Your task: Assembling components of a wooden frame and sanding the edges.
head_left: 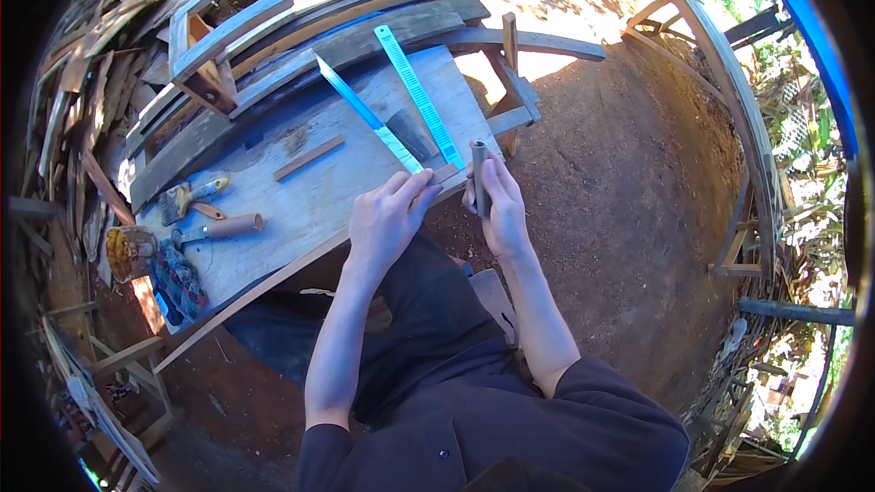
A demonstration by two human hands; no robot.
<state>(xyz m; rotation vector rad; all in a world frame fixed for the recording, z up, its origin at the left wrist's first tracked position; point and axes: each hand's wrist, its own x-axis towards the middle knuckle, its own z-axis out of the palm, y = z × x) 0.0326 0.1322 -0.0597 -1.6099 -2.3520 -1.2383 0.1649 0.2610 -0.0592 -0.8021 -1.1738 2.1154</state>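
Note:
My left hand (387, 217) is closed, thumb and fingers pinching a small brown wooden strip (444, 174) at the bench's near right edge. Just right of it, my right hand (502, 210) wraps round a grey-brown tube-like piece (480, 178), held upright; whether it is rolled or solid I cannot tell. Beyond my hands a steel ruler (415, 87) lies on the bench board (273, 205). Beside the ruler are a long pointed blade (351, 100) with a pale wrapped end and a dark flat rectangular piece (412, 134). A thin wooden stick (309, 158) lies farther left.
At the bench's left end lie a paintbrush (178, 203), a wooden-handled tool (232, 226), a yellowish-topped round object (128, 253) and a checked cloth (176, 282). Stacked planks (301, 68) line the far side. A wooden frame (743, 118) stands right, across the dirt floor (629, 182).

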